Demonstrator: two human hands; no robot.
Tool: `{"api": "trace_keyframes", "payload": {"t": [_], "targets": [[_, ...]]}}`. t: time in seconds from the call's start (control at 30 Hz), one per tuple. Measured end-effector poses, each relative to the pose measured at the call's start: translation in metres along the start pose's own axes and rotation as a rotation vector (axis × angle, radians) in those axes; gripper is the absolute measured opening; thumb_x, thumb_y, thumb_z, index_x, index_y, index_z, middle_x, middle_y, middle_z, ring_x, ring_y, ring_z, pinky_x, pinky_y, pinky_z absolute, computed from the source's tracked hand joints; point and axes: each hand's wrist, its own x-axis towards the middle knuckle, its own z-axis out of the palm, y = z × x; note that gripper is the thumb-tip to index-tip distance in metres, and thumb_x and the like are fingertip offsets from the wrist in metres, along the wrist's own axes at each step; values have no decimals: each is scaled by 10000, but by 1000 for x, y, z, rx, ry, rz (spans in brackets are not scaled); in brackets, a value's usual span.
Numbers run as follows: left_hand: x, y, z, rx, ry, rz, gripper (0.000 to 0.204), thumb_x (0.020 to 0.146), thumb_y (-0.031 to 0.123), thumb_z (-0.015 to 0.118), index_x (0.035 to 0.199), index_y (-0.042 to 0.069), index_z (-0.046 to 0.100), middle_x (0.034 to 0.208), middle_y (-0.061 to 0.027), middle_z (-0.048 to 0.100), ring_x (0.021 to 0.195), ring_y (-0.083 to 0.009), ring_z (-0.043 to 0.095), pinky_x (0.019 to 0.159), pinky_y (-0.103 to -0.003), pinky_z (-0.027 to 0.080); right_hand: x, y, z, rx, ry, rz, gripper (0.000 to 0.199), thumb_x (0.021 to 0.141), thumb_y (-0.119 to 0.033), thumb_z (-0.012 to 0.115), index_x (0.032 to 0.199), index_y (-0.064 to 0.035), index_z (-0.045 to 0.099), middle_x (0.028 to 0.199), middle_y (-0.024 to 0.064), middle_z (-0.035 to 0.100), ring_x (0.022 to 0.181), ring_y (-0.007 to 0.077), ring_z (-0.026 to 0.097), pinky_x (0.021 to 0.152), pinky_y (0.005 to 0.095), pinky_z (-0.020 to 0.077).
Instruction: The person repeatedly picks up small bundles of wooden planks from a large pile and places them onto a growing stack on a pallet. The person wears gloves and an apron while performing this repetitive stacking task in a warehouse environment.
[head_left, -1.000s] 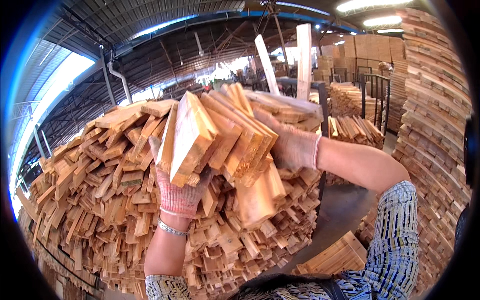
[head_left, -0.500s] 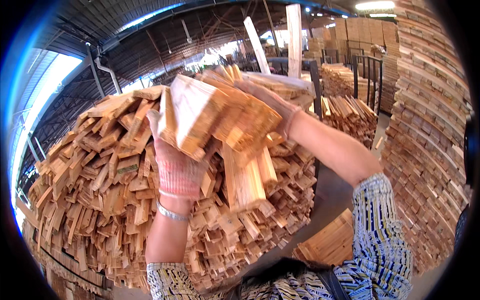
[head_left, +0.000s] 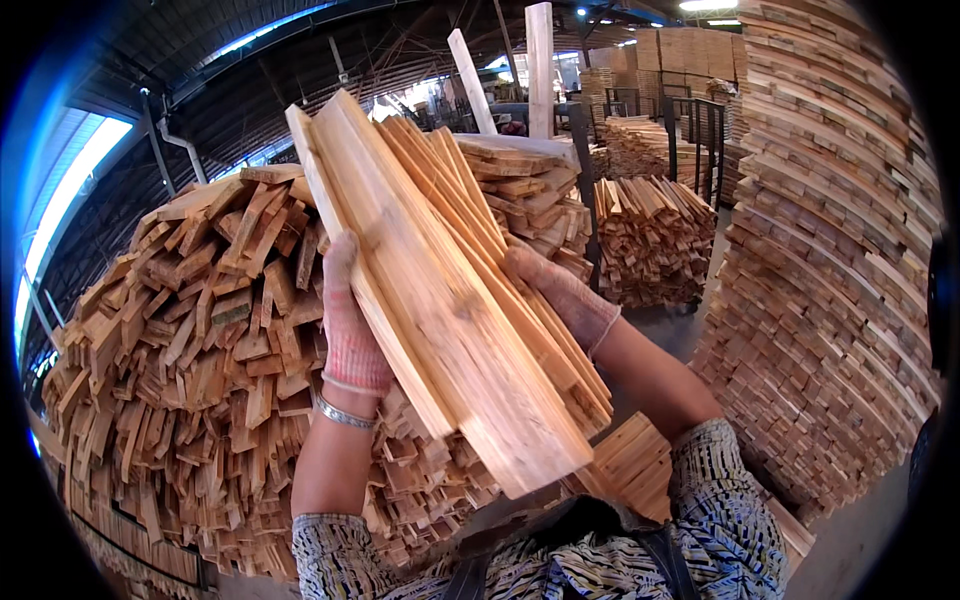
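Between my two gloved hands is a bundle of wooden boards (head_left: 455,310), tilted so its near end points down to the right. My left hand (head_left: 352,325) presses against the bundle's left side, thumb up along the outermost board. On the far right side my right hand (head_left: 565,295) grips the bundle; its fingertips are partly hidden behind the boards. A wide, pale board lies on top, with several narrower ones stacked beside it. Behind and below is a big heap of loose boards (head_left: 200,360), their cut ends facing me.
A tall stack of boards (head_left: 820,270) rises on the right. Low at centre right lies a small board stack (head_left: 635,460). Farther back, another pile (head_left: 655,235) stands by black metal posts (head_left: 695,140). Two upright planks (head_left: 540,70) stand behind the heap.
The bundle has come up off the heap toward me and swung round, so its long faces now show instead of its ends. My right hand has moved lower along its right side.
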Motion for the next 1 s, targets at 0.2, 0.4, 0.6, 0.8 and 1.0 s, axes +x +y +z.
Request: {"api": "trace_keyframes", "payload": {"t": [0.2, 0.4, 0.6, 0.8, 1.0], "targets": [[-64, -35, 21, 240, 171, -110, 1083, 655, 726, 734, 1371, -20, 412, 1191, -241, 487, 1123, -397, 556, 927, -500, 542, -81, 13, -22, -364, 170, -181, 858, 865, -189, 676, 1571, -28, 215, 1516, 128, 406, 1345, 190, 457, 1082, 289, 412], [-113, -142, -6, 84, -137, -321, 632, 751, 570, 796, 1118, 65, 699, 1159, -168, 687, 1118, -277, 614, 1046, -454, 426, -202, 30, -33, -276, 446, -305, 992, 797, -208, 718, 1596, -60, 150, 1609, 109, 290, 1423, 247, 379, 1141, 345, 375], [-172, -256, 4, -174, -685, -771, 826, 847, 257, 786, 1496, 55, 315, 1448, -201, 478, 1217, -301, 579, 1004, -359, 520, -318, 67, -73, -135, 610, -245, 915, 905, -518, 689, 1569, -68, 249, 1508, 84, 429, 1360, 213, 450, 1055, 372, 475], [-143, -322, 110, -275, -1135, -725, 663, 859, 303, 768, 1399, 25, 502, 1180, -114, 665, 1116, -250, 621, 977, -402, 513, -434, 83, -77, -230, 1096, -234, 841, 945, -473, 660, 1545, -13, 291, 1459, 132, 488, 1345, 224, 457, 1132, 335, 358], [-232, -421, 184, 41, -933, -1218, 559, 942, 259, 657, 1410, 9, 481, 1302, -112, 603, 1266, -268, 543, 1090, -422, 455, -548, 95, -80, -466, 1491, -162, 970, 899, -494, 720, 1564, 2, 218, 1465, 154, 478, 1334, 221, 446, 1105, 335, 381]]}}
